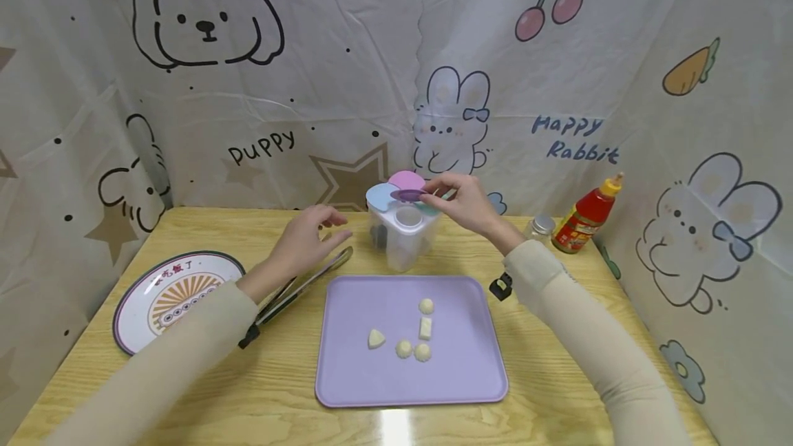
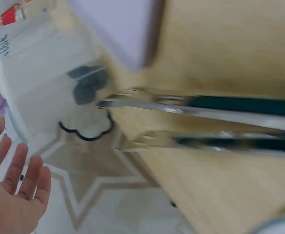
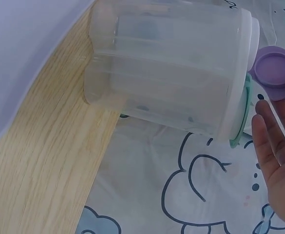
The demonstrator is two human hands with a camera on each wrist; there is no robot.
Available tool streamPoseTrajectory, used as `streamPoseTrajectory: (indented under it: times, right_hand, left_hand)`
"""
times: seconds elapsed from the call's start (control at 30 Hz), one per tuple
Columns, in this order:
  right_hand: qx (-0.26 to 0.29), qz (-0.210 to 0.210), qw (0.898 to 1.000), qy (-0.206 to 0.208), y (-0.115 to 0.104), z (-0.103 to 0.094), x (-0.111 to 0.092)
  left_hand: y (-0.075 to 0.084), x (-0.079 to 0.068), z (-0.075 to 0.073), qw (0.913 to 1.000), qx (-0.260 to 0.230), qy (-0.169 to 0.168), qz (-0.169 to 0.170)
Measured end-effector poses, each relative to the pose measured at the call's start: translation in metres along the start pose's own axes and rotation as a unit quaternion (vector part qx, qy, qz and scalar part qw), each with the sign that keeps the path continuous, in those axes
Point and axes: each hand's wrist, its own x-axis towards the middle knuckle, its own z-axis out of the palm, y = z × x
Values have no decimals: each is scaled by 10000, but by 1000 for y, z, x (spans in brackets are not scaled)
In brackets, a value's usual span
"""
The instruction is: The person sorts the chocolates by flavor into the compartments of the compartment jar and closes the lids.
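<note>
My right hand (image 1: 461, 204) pinches a small round purple lid (image 1: 407, 195) between thumb and fingers, above a clear, divided storage container (image 1: 401, 250). The container's front opening (image 1: 409, 216) is uncovered. Its other compartments carry a blue lid (image 1: 380, 196), a pink lid (image 1: 406, 180) and a green lid, partly hidden by the right hand. In the right wrist view, the purple lid (image 3: 275, 69) shows its raised inner ring. To the left of the container my left hand (image 1: 308, 239) hovers with loosely bent fingers and holds nothing. Metal tongs (image 1: 303, 286) with dark handles lie under it.
A purple tray (image 1: 409, 387) in front bears several small cream-coloured pieces (image 1: 404, 348). At the left stands a patterned plate (image 1: 133, 301), partly covered by the left sleeve. A small glass jar (image 1: 542, 226) and a red squeeze bottle (image 1: 585, 217) stand at the back right.
</note>
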Motion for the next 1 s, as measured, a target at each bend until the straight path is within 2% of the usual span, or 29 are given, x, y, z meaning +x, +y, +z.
streamPoseTrajectory:
  times: [0.3,0.53,0.73,1.0]
  right_hand:
    - [-72,94,9999,12,1,-2,0]
    - [1,78,10000,-5,2,0,0]
    - [11,85,10000,-15,1,0,0]
    - [-74,141,9999,-33,1,0,0]
  left_hand:
    - [-28,-50,-14,9936,747,-662,-522]
    - [-45,-79,-9,9902,1078,-698,-548]
    - [-54,-89,1,9890,1078,-642,-781]
    - [-64,-86,17,9868,1080,-622,-1031]
